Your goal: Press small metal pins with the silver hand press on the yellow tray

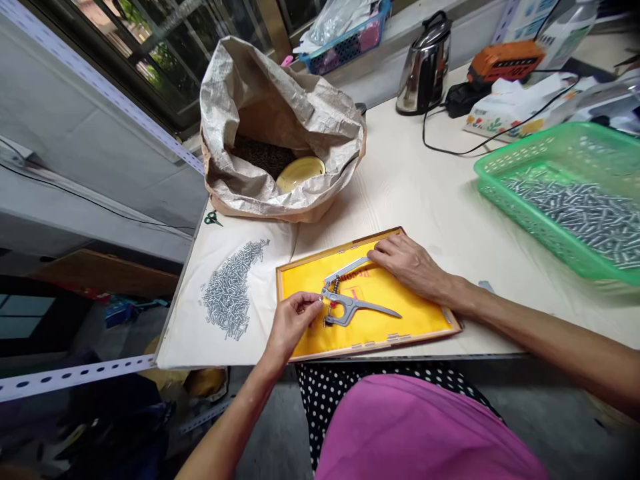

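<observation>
A grey metal hand-press plier [353, 307] with a spring lies over a shallow yellow-lined tray [281, 285]. My right hand [407, 265] is closed on the end of its upper handle, while the lower handle rests free, the two spread apart. At the plier's head, my left hand [294, 321] pinches thumb and forefinger together. Something tiny and shiny shows at those fingertips, too small to make out. To the left of the tray, a loose pile of small silver screws [231, 292] is spread on the pale table cover.
Behind the tray stands a large open sack [280, 203] containing a yellow bowl [301, 173] and dark small pieces. Green scissors [213, 218] lie beside it. A green basket [543, 250] of silver screws is at right, with a kettle [424, 67] and orange tool battery [505, 61] behind.
</observation>
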Demonstrator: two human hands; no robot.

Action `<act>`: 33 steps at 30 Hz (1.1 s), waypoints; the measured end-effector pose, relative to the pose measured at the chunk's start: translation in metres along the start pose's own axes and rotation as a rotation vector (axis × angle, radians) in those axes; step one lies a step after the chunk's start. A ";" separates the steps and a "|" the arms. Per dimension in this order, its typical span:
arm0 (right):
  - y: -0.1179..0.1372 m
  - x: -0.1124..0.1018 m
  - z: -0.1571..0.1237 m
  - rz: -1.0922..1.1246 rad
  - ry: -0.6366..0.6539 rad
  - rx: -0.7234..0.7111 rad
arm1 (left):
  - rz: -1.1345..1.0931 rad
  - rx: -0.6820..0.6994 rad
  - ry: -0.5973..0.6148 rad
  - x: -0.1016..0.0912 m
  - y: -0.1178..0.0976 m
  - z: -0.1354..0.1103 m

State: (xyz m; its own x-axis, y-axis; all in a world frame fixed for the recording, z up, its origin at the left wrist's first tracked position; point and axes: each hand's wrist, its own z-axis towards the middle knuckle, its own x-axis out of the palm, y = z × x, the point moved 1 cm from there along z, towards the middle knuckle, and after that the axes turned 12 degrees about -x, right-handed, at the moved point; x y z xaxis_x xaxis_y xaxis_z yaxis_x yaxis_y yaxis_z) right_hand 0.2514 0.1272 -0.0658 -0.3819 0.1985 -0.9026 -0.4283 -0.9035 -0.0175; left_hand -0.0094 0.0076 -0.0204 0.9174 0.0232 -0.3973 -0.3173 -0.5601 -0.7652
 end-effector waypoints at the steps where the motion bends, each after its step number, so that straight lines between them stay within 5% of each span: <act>1: 0.000 -0.002 0.001 -0.008 -0.007 -0.005 | -0.012 -0.025 0.009 0.006 0.003 -0.005; 14: 0.000 -0.018 0.003 0.003 -0.009 -0.043 | 0.142 -0.122 -0.054 0.022 0.013 0.002; 21: -0.005 -0.025 0.006 0.086 0.068 -0.049 | 0.083 -0.339 0.113 0.024 -0.003 0.006; 33: -0.013 0.001 0.000 0.174 0.037 0.009 | 0.335 -0.376 0.300 0.014 -0.024 0.023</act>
State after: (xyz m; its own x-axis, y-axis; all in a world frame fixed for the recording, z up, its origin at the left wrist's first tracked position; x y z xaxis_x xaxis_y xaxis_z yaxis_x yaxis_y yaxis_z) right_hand 0.2566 0.1387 -0.0664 -0.4208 0.0251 -0.9068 -0.3660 -0.9194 0.1444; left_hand 0.0054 0.0408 -0.0189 0.8271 -0.4104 -0.3841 -0.5449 -0.7530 -0.3689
